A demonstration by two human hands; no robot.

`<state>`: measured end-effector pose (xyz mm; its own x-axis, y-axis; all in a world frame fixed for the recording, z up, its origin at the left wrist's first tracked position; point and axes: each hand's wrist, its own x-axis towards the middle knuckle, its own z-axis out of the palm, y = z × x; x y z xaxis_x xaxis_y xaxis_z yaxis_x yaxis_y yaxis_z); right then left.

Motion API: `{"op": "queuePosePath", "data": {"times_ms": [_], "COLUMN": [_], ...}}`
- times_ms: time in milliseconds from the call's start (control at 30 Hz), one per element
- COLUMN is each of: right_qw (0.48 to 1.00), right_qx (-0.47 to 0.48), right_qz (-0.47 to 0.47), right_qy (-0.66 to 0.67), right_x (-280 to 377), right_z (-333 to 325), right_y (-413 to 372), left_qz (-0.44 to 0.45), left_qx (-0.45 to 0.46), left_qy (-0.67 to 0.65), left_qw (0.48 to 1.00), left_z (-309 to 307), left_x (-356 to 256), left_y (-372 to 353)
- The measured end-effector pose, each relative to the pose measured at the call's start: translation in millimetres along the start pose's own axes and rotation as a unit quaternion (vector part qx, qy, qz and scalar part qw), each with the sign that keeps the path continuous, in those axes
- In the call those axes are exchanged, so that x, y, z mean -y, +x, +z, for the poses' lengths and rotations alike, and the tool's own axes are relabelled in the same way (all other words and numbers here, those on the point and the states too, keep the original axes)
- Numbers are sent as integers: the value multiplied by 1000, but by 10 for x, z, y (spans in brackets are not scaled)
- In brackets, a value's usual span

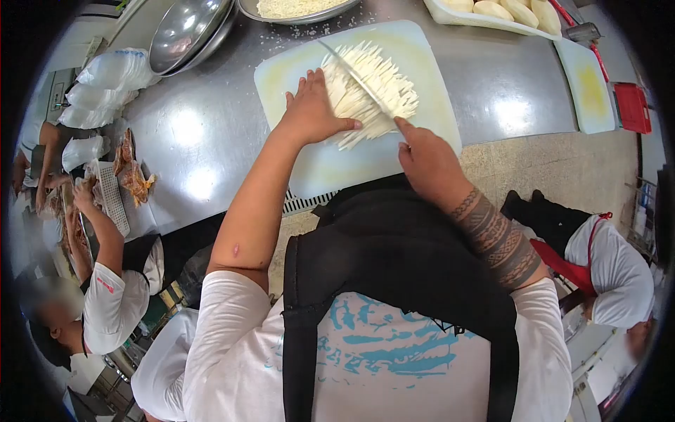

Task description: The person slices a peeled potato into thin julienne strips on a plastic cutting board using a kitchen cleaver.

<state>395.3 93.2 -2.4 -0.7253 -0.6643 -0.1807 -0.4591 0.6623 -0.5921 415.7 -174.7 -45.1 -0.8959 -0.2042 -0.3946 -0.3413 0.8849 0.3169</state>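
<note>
A pile of thin, pale strips (390, 81), like cut potato, lies on a white cutting board (429, 63) with yellowish stains. My left hand (311, 112) rests against the pile's left side, fingers stretched out and thumb spread over the near strips. From the right, my right hand (430, 158) grips a kitchen knife (357, 79) by its handle. The blade slants across the pile toward the far left, and its tip reaches past the strips near the board's far edge.
Beyond the board stands a metal bowl (302, 15) of pale shreds, beside stacked steel bowls (184, 32). Peeled potatoes (492, 10) fill a white tray (485, 25). Another board (587, 88) lies right. Co-workers (109, 302) stand left; another person (612, 267) is at right.
</note>
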Motion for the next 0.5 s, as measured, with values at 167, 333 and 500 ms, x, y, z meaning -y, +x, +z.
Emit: {"op": "queuePosePath", "data": {"times_ms": [167,333,500], "right_qw": [999,991,993], "right_qx": [-4,-64,68], "right_qz": [-23,-81,-44], "right_qy": [44,84,-88], "right_x": [-24,-684,-1200], "right_z": [-37,-595,-1312], "right_y": [-63,-67,224], "left_qz": [6,-12,56], "left_qx": [9,0,-68], "left_qy": [-28,-155,-270], "left_qw": [1000,988,959], "left_z": [10,-84,-173], "left_x": [140,340,569], "left_y": [-92,58,683]}}
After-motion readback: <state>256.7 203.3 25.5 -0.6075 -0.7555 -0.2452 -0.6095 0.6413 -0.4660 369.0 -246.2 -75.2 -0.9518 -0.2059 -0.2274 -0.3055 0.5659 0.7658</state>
